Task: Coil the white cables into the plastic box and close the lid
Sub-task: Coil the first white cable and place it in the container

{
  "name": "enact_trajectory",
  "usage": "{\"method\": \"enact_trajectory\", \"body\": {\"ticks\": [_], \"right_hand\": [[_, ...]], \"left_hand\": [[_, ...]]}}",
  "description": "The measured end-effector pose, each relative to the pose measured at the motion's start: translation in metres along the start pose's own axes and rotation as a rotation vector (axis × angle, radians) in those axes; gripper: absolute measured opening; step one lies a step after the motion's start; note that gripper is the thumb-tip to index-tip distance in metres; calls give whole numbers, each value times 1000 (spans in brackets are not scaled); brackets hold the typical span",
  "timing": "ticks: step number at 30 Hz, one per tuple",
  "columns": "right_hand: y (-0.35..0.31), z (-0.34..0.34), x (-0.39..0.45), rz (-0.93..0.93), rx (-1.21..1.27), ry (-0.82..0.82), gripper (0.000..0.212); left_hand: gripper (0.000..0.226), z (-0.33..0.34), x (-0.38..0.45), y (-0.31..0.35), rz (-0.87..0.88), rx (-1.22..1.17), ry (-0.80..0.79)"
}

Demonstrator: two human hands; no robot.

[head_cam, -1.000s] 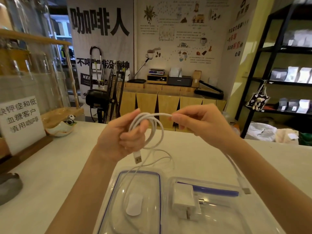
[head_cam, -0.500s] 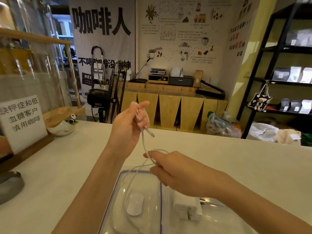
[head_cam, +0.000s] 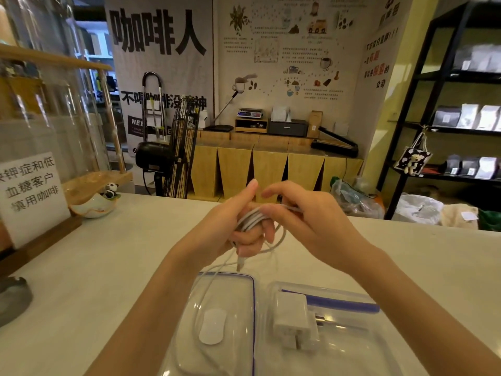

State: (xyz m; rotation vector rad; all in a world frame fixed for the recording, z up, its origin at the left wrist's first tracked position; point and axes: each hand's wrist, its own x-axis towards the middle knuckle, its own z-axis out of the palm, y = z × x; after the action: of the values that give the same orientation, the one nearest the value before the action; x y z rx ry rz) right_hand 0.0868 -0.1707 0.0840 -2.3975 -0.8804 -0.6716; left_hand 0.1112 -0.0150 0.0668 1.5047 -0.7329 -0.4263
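Nearest you, the plastic box holds a white charger; its lid lies just left of it. Above the box, your left hand is wrapped in white cable, gripping the coil, while your right hand pinches the running strand. It's light and springy (pinch the loops together). The loose tail blurs over the lid.

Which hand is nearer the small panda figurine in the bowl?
Left. The left hand is right of the panda figurine; the right hand lies farther right, beyond it, both at the white cable.
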Motion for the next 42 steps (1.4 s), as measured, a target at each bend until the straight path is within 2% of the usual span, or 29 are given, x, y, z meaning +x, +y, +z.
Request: {"method": "enact_trajectory", "body": {"ticks": [2,6,9,12,14,21,27,30,32,36,39,42], "right_hand": [[1,7,-4,2,-19,-13,29],[-1,12,-6,18,-123,-44,29],[2,12,-3,53,-94,-33,30],[8,9,1,163,46,14,28],[11,8,3,221,92,17,31],[17,3,3,240,34,-41,33],[22,-2,3,312,73,-28,38],[21,-2,2,311,89,-40,38],[20,-3,2,317,123,-106,38],[21,-7,2,307,249,-213,40],[22,-9,6,267,348,-129,39],[29,-6,10,258,345,-32,39]], "left_hand": [[65,2,-1,2,-39,-28,14],[61,9,1,6,-110,-106,168],[55,13,4,4,-39,-66,298],[36,18,5,5,40,-77,307],[22,21,6,3,66,22,333],[16,25,11,-5,94,241,468],[10,20,10,-8,55,602,418],[14,12,4,2,44,747,319],[17,6,-1,7,3,792,227],[19,-1,-9,15,-25,680,74],[24,2,-6,11,22,389,114],[32,11,5,-2,77,140,207]]}}
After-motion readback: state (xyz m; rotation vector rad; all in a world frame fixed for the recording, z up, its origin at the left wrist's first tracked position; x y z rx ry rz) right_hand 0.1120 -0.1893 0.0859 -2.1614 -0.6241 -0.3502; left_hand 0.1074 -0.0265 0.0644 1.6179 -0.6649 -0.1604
